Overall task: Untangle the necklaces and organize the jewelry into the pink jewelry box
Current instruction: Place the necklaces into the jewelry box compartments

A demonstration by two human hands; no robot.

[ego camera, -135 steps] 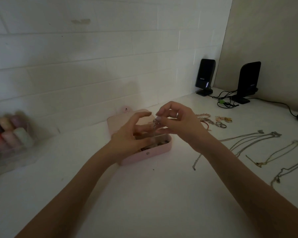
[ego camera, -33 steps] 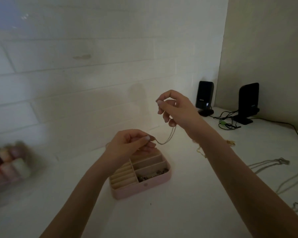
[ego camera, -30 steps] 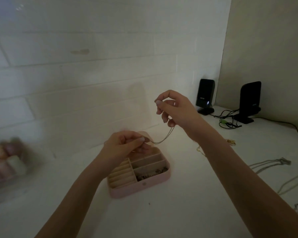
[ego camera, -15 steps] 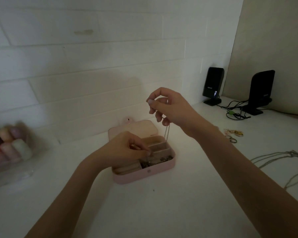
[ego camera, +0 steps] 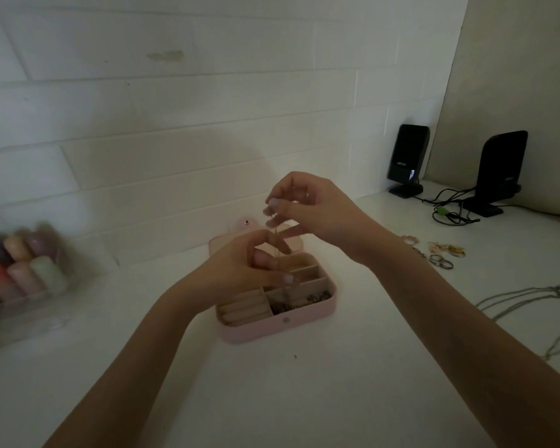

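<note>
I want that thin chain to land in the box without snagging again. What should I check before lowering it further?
1. Right hand pinches the chain at its top: ok.
2. Left hand guides it lower down: ok.
3. Pink jewelry box open beneath: ok.
4. Chain's end over the front compartment: ok.
5. That compartment free of other pieces: not ok, dark bits lie there.
6. Chain free of knots: cannot tell.

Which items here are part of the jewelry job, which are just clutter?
Job: thin chain pinched by right hand and left hand; pink jewelry box; rings; necklaces.
Clutter: black speakers; cables; clear case of coloured rolls.
</note>
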